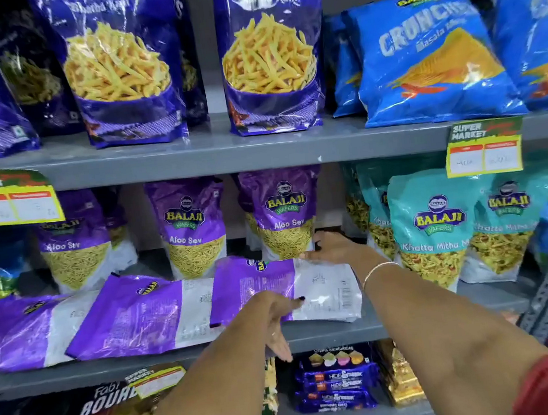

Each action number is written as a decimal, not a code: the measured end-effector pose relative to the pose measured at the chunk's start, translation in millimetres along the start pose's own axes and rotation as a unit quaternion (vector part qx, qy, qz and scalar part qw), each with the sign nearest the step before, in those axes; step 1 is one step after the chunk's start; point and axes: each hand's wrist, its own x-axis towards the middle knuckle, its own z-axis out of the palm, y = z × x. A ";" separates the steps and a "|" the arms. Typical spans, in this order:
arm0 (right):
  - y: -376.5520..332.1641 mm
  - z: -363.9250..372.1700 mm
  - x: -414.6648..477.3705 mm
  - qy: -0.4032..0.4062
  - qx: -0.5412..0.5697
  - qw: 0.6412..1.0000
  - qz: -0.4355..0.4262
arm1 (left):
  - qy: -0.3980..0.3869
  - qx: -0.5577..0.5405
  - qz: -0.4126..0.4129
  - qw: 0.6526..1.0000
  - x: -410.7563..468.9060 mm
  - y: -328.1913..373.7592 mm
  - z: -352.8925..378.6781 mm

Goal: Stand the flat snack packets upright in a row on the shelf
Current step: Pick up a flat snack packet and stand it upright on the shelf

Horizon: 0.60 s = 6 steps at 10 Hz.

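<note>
Three purple-and-white Aloo Sev packets lie flat, back side up, along the front of the middle grey shelf [333, 333]: a left packet [22, 331], a middle packet [141, 316] and a right packet [285, 285]. My left hand [276, 321] rests at the right packet's front edge, thumb on top and fingers hanging below the shelf lip. My right hand [331, 247] lies on that packet's far right corner, fingers spread. Behind them, three Aloo Sev packets [192, 227] stand upright in a row.
Teal Khatta Mitha packets [434, 229] stand at the right of the same shelf. Blue-purple and bright blue packets [426, 57] fill the shelf above. Yellow price tags [10, 205] hang from the upper shelf edge. Biscuit packs [335, 382] sit on the shelf below.
</note>
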 end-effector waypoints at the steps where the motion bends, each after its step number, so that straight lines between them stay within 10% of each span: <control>1: 12.0 -0.6 11.8 -0.048 0.005 0.999 0.006 | 0.007 -0.069 0.000 0.998 3.8 4.8 11.2; 3: 40.4 10.4 42.8 -0.142 0.039 0.988 0.040 | 0.124 -0.161 0.171 0.964 9.6 17.4 21.2; 6: 56.3 4.7 46.5 -0.154 0.110 0.981 0.034 | 0.056 -0.323 0.197 0.924 31.5 23.5 18.7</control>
